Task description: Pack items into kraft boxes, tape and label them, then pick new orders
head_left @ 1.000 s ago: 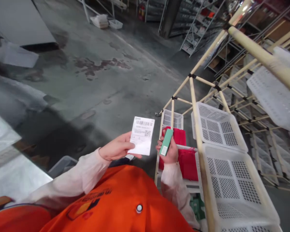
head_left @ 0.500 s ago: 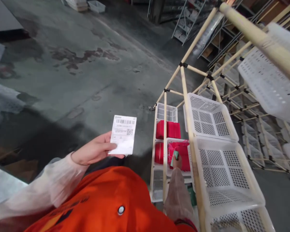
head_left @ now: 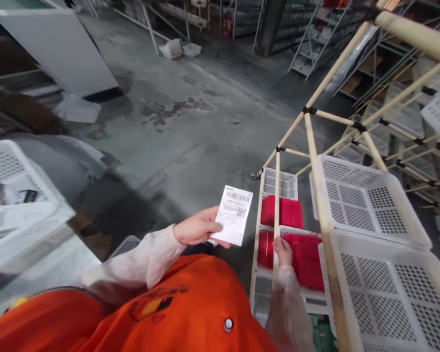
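Observation:
My left hand (head_left: 201, 228) pinches a white shipping label (head_left: 234, 215), printed with a barcode and a QR code, between thumb and fingers in front of my body. Lower right, my right hand (head_left: 284, 252) is at the left rim of a white basket (head_left: 297, 229) on the rack, close to an upright pole (head_left: 276, 195). Its fingers are bent together, and whatever they may hold is hidden. Folded red bags or cloth (head_left: 308, 261) fill that basket beside the hand. More red packs (head_left: 291, 212) sit in the row behind.
A pale pipe rack (head_left: 311, 142) rises on my right, with white mesh baskets (head_left: 374, 195) on its upper level. At left, a basket of papers (head_left: 40, 195) stands on a table (head_left: 84, 259). Concrete floor (head_left: 190, 146) spreads ahead; metal shelves (head_left: 304, 44) stand beyond.
The view has swung left, bringing the left table and basket into sight. My right hand has shifted from above the red items to the basket's left edge; its light green item no longer shows.

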`<state>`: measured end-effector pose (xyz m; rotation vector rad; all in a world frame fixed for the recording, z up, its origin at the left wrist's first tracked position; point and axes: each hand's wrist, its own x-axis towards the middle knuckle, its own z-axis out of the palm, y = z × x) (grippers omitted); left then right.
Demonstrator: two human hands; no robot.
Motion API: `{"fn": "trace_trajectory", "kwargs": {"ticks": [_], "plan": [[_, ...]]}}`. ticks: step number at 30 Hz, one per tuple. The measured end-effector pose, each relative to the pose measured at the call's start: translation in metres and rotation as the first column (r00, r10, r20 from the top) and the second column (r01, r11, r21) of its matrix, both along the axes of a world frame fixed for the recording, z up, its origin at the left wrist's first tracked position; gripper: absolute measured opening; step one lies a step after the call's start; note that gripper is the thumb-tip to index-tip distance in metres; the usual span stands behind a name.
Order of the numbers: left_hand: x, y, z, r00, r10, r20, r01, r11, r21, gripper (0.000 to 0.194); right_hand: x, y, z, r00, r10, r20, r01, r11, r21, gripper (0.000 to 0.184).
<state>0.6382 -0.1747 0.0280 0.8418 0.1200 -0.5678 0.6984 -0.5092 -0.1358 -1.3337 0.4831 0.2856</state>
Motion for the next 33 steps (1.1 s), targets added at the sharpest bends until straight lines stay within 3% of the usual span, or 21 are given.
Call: {"fn": "trace_trajectory", "kwargs": {"ticks": [4,6,9,13,20,26,29,33], "plan": [[0.003,-0.009,-0.004,0.998,-0.048,0.031,0.047,0.998,0.032,0.053,-0.01,0.069,0.037,0.985,0.168,-0.035,-0.164,0.981,0.1,0.062],[0.003,-0.015,-0.01,0.995,-0.083,0.049,0.08,0.995,0.063,0.05,-0.014,0.097,0.065,0.952,0.305,0.011,-0.299,0.924,0.24,0.071],[0.001,-0.024,-0.022,0.984,-0.161,0.078,0.149,0.978,0.147,0.046,-0.013,0.124,0.108,0.935,0.328,0.137,-0.355,0.863,0.359,0.062],[-0.005,-0.032,-0.035,0.973,-0.227,0.048,0.211,0.951,0.227,0.05,-0.008,0.133,0.142,0.967,0.13,0.218,-0.196,0.928,0.316,0.041],[-0.012,-0.036,-0.05,0.977,-0.215,0.016,0.211,0.968,0.135,0.062,-0.01,0.135,0.143,0.955,0.115,0.274,-0.189,0.947,0.259,0.034],[-0.014,-0.036,-0.055,0.971,-0.235,0.037,0.23,0.967,0.11,0.054,-0.011,0.134,0.139,0.963,0.113,0.245,-0.171,0.958,0.229,0.037],[-0.013,-0.034,-0.054,0.961,-0.264,0.078,0.238,0.94,0.245,0.041,-0.008,0.13,0.131,0.986,0.024,0.167,-0.058,0.978,0.201,0.039],[-0.013,-0.029,-0.055,0.928,-0.282,0.244,0.116,0.84,0.529,0.024,-0.013,0.121,0.117,0.998,-0.027,0.049,0.022,0.994,0.105,0.042]]}}
